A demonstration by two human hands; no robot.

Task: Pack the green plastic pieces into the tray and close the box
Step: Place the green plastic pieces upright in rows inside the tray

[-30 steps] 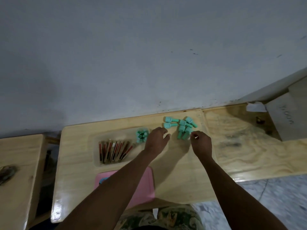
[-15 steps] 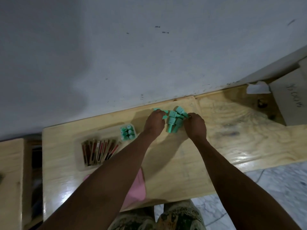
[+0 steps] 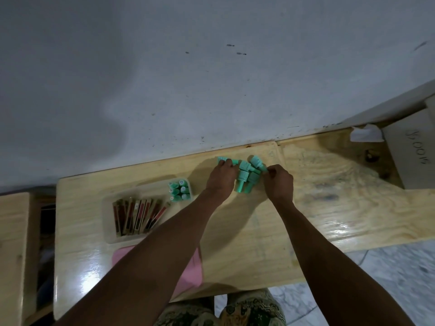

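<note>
Several loose green plastic pieces [image 3: 246, 176] lie in a cluster on the wooden table near the wall. My left hand [image 3: 222, 178] rests on the cluster's left side, fingertips on one green piece [image 3: 222, 159]. My right hand [image 3: 279, 182] touches the right side, its fingers pinched at another piece [image 3: 257, 163]. A clear plastic tray [image 3: 110, 234] sits to the left. Its right end holds several upright green pieces [image 3: 179, 191]. Whether either hand has lifted a piece is not clear.
Brown and red flat sticks [image 3: 137, 214] fill the tray's left part. A pink lid [image 3: 191, 267] lies at the table's near edge under my left forearm. A grey box [image 3: 414, 147] and white paper scrap [image 3: 366, 134] are at far right. A second wooden surface [image 3: 14, 243] stands left.
Both hands have moved forward from in front of the pile and closed in on the loose green cluster from either side. The camera view has shifted.
</note>
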